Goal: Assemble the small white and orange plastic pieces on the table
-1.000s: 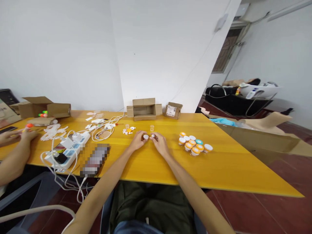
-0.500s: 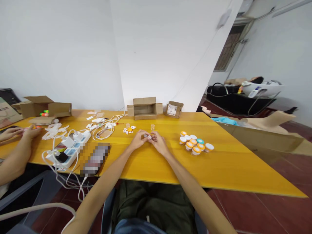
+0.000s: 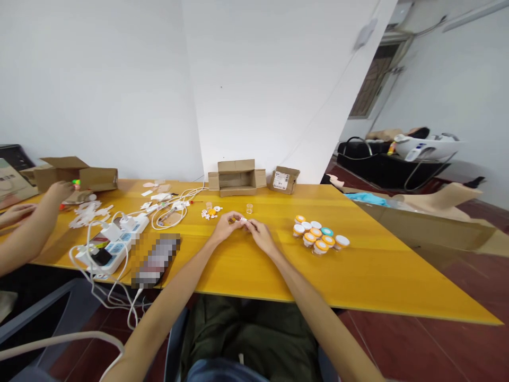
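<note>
My left hand [image 3: 227,225] and my right hand [image 3: 259,233] meet over the middle of the table, fingertips pinched together. Between them is a small white piece [image 3: 244,219] with dark reddish marks, mostly covered by the fingers. Just beyond the hands stands a small clear cup [image 3: 249,208]. Left of it lies a cluster of small white pieces [image 3: 205,214] with orange parts [image 3: 212,212], and another clear cup [image 3: 209,205] behind them. To the right of my hands, several clear jars [image 3: 314,233] with orange, white and teal lids stand grouped.
An open cardboard box [image 3: 237,180] and a smaller box [image 3: 284,180] stand by the wall. At left are a power strip [image 3: 123,245] with cables, a phone [image 3: 157,261] and white scraps [image 3: 89,214]. A co-worker's arm [image 3: 35,233] reaches toward another carton [image 3: 97,179].
My fingers have turned the white piece and closed further over it, so less of it shows. The co-worker's hand at left has risen toward the carton.
</note>
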Motion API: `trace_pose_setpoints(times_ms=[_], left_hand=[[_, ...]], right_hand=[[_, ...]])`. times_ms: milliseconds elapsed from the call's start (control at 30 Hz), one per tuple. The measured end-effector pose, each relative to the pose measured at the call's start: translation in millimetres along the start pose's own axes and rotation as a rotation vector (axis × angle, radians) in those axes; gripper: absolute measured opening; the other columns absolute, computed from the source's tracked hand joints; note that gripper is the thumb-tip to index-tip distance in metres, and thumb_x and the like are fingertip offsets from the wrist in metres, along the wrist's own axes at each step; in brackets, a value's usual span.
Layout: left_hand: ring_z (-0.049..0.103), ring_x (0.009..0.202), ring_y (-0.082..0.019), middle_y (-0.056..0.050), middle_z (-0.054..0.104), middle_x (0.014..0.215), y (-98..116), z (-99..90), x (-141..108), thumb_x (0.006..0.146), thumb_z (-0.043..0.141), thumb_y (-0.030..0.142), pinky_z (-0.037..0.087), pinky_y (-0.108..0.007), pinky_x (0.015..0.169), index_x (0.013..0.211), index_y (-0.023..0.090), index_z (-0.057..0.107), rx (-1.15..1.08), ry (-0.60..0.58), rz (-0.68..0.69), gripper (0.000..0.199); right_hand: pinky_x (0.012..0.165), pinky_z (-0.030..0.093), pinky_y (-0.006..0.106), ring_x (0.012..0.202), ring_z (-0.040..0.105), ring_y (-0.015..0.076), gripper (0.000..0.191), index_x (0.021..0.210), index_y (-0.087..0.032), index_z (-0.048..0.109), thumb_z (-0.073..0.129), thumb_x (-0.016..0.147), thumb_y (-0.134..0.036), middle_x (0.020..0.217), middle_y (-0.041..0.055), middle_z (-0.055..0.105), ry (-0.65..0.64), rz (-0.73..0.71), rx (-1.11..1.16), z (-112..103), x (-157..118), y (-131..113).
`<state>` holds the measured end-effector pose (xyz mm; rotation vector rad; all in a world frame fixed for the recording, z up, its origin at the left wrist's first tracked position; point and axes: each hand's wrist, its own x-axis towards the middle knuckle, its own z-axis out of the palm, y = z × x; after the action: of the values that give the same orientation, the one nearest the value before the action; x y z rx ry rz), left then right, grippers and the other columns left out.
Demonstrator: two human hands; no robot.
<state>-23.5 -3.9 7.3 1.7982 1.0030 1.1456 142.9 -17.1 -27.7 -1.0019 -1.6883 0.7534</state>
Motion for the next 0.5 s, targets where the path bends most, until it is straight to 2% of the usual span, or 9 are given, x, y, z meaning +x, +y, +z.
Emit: trace_pose_setpoints(times_ms=[233, 500], left_hand=[[0.065, 0.083, -0.017, -0.003, 0.074, 0.085, 1.3, 2.3, -1.9, 0.071, 0.081, 0.048, 0.050, -0.030, 0.080, 0.086, 0.019, 0.074, -0.081, -0.042, -0.028, 0.033], [0.065, 0.077, -0.016, -0.003, 0.075, 0.082, -1.6, 3.1, -0.6, 0.064, 0.086, 0.047, 0.051, -0.030, 0.079, 0.084, 0.018, 0.077, -0.172, -0.067, -0.044, 0.037]], right_hand=[[0.066, 0.048, 0.030, 0.064, 0.059, 0.0200, 0.040, 0.067, -0.026, 0.051, 0.040, 0.096, -0.051, 0.064, -0.0002, 0.060, 0.022, -0.002, -0.064, -2.9, -1.0, -2.9], [0.063, 0.044, 0.030, 0.061, 0.053, 0.0191, 0.047, 0.065, -0.026, 0.047, 0.036, 0.095, -0.061, 0.061, -0.0007, 0.056, 0.012, 0.008, -0.084, -2.4, -1.4, -2.8]])
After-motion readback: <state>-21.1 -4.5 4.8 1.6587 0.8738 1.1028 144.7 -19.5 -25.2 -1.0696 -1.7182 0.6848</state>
